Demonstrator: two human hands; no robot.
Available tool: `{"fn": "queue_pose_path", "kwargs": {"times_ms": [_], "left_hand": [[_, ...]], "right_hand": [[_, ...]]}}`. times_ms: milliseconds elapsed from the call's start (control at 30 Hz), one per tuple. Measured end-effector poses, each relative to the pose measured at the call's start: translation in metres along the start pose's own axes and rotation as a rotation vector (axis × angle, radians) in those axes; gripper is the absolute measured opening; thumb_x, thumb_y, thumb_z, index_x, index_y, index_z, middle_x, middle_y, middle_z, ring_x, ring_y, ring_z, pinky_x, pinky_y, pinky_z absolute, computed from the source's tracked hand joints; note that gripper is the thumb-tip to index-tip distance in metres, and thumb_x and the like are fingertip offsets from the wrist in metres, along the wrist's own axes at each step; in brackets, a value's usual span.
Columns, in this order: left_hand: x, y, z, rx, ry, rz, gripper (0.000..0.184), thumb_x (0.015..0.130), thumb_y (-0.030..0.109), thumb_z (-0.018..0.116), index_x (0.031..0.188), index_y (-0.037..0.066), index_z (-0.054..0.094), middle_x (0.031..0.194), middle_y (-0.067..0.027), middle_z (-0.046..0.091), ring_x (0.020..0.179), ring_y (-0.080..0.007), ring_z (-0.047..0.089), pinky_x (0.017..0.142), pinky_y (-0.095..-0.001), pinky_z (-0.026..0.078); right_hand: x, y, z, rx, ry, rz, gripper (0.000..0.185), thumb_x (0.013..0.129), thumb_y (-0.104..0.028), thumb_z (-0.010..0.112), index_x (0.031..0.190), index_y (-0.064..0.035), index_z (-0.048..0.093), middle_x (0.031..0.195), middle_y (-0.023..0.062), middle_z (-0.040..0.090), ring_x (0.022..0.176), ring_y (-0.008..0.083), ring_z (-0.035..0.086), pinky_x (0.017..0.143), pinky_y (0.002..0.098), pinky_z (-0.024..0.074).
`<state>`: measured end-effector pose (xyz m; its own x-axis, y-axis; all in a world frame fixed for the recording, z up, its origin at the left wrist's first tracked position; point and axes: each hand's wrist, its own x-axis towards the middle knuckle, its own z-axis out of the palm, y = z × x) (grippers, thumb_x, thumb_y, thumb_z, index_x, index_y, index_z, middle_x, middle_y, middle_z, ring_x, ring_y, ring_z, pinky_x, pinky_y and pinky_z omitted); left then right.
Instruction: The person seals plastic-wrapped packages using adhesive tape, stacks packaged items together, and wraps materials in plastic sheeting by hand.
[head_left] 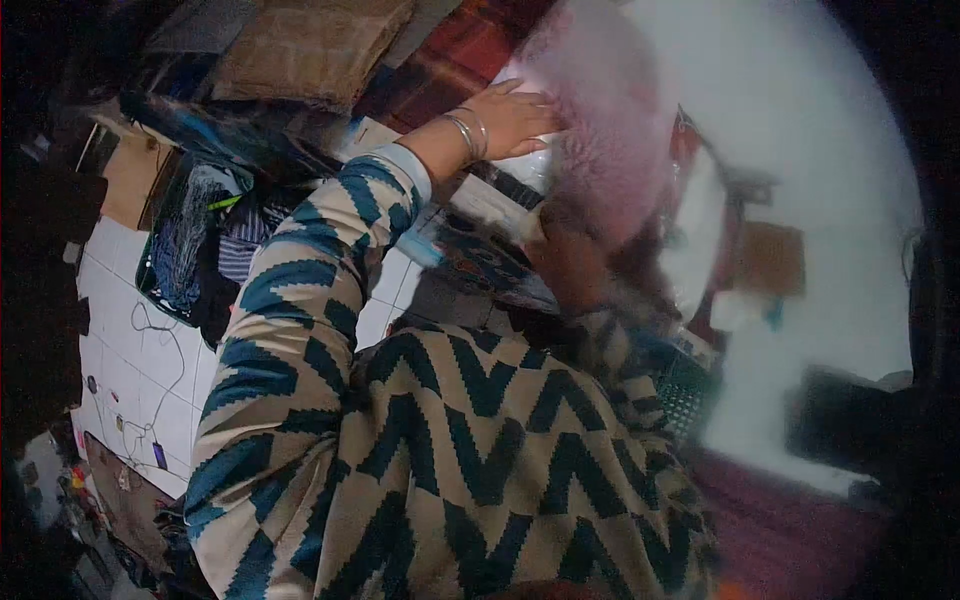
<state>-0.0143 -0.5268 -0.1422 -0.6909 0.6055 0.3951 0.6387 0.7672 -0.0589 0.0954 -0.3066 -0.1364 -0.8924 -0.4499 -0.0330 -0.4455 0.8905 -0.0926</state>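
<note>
fuzzy pink thing, left hand, fingers outstretched, on white plastic at its left edge; blurry right hand near its bottom, can't tell if gripping

white floor tiles beside clothes basket | thin cable on tiles near basket | brown carton just beside basket | pale wall, blurred, well right of basket | light dim
</note>
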Motion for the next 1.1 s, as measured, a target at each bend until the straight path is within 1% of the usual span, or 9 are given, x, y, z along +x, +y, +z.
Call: {"fn": "queue_pose_path", "kwargs": {"times_ms": [67,167,400,567,767,833,967,1067,1100], "left_hand": [[-0.002,-0.004,0.006,-0.008,0.006,0.008,0.050,0.091,0.040,0.046,0.137,0.022,0.037,0.139,-0.0038,0.040,0.133,-0.0208,0.031,0.110,-0.0466,0.020],[-0.008,-0.003,0.005,0.017,0.004,0.040,0.059,0.088,0.045,0.049,0.140,0.024,0.031,0.143,-0.0012,0.035,0.135,-0.0201,0.028,0.111,-0.0482,0.016],[-0.021,-0.009,-0.002,0.086,-0.056,0.230,0.084,0.074,0.054,0.060,0.144,0.026,0.024,0.145,0.0010,0.031,0.135,-0.0185,0.027,0.111,-0.0479,0.015],[-0.023,-0.007,0.006,0.126,-0.026,0.187,0.082,0.074,0.055,0.058,0.143,0.027,0.025,0.144,0.0019,0.033,0.134,-0.0174,0.029,0.110,-0.0467,0.016],[-0.022,-0.007,0.017,0.135,-0.022,0.129,0.079,0.077,0.057,0.054,0.144,0.028,0.022,0.143,0.0034,0.035,0.133,-0.0154,0.029,0.111,-0.0475,0.016],[-0.019,-0.005,0.017,0.120,-0.011,0.128,0.079,0.077,0.057,0.054,0.144,0.028,0.022,0.143,0.0033,0.036,0.133,-0.0155,0.030,0.111,-0.0474,0.016],[-0.021,-0.004,0.021,0.147,-0.025,0.085,0.078,0.078,0.057,0.052,0.144,0.026,0.022,0.142,0.0023,0.037,0.132,-0.0159,0.032,0.111,-0.0486,0.014],[-0.020,-0.004,0.014,0.147,0.018,0.090,0.077,0.079,0.058,0.049,0.143,0.024,0.025,0.140,0.0011,0.040,0.131,-0.0159,0.034,0.111,-0.0506,0.012],[-0.020,-0.003,0.013,0.140,0.018,0.092,0.077,0.079,0.058,0.050,0.143,0.024,0.025,0.140,0.0010,0.040,0.131,-0.0160,0.034,0.111,-0.0512,0.012]], "right_hand": [[-0.003,0.006,0.007,-0.059,-0.056,0.024,0.045,0.077,-0.036,0.066,0.115,-0.0143,0.058,0.095,0.0129,0.066,0.088,0.0323,0.063,0.087,0.0598,0.0334],[-0.010,0.020,0.029,-0.057,0.126,-0.087,0.040,0.077,-0.039,0.065,0.108,-0.0140,0.062,0.093,0.0121,0.066,0.086,0.0322,0.063,0.084,0.0567,0.0366],[-0.011,0.008,0.007,-0.110,-0.055,0.088,0.033,0.079,-0.042,0.062,0.092,-0.0110,0.066,0.090,0.0134,0.064,0.078,0.0324,0.061,0.073,0.0525,0.0399],[-0.026,0.009,-0.010,0.003,0.064,0.075,0.035,0.080,-0.043,0.061,0.090,-0.0093,0.066,0.089,0.0145,0.064,0.076,0.0313,0.061,0.070,0.0512,0.0424],[-0.033,0.019,-0.016,-0.113,-0.009,0.217,0.032,0.081,-0.039,0.059,0.090,-0.0095,0.066,0.090,0.0156,0.065,0.085,0.0298,0.063,0.066,0.0503,0.0463],[-0.035,0.015,-0.024,-0.141,-0.158,0.290,0.045,0.073,-0.036,0.069,0.108,-0.0078,0.063,0.107,0.0146,0.062,0.097,0.0313,0.061,0.080,0.0456,0.0470],[-0.047,0.072,0.005,-0.187,0.025,0.288,0.033,0.079,-0.037,0.061,0.095,-0.0097,0.065,0.093,0.0132,0.066,0.088,0.0288,0.062,0.073,0.0502,0.0464],[-0.066,0.075,-0.053,-0.205,-0.148,0.374,0.037,0.077,-0.042,0.063,0.096,-0.0099,0.064,0.092,0.0131,0.066,0.088,0.0299,0.062,0.074,0.0500,0.0461],[-0.072,0.080,-0.051,-0.227,-0.041,0.276,0.040,0.077,-0.044,0.062,0.097,-0.0102,0.064,0.091,0.0129,0.065,0.088,0.0302,0.062,0.074,0.0506,0.0462]]}}
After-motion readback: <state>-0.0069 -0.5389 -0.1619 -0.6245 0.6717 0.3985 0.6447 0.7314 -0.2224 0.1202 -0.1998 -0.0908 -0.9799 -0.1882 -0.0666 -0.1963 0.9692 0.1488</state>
